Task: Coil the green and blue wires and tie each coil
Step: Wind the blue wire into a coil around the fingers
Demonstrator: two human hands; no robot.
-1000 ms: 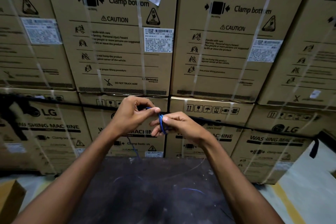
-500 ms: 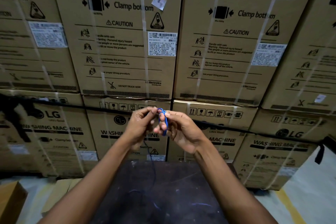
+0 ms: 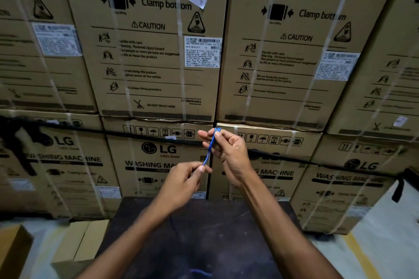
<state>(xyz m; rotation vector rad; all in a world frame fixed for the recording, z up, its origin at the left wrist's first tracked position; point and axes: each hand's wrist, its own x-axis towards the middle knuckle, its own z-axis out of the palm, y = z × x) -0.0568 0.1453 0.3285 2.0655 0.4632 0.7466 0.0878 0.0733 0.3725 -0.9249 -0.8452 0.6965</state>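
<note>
In the head view, your right hand (image 3: 229,152) pinches the small blue coil (image 3: 213,140) above the dark table (image 3: 204,233). Your left hand (image 3: 181,182) has dropped lower than half a second ago and pinches the free end, pulling it taut. The wrap looks to be tightening now. The green wire is not visible.

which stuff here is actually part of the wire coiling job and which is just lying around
Part of the job:
blue wire, a small coil in the right hand
left hand, pinching its free strand
dark table

Just there:
stacked washing machine boxes
black strap across them
small cardboard boxes on the floor

No green wire shows.
</note>
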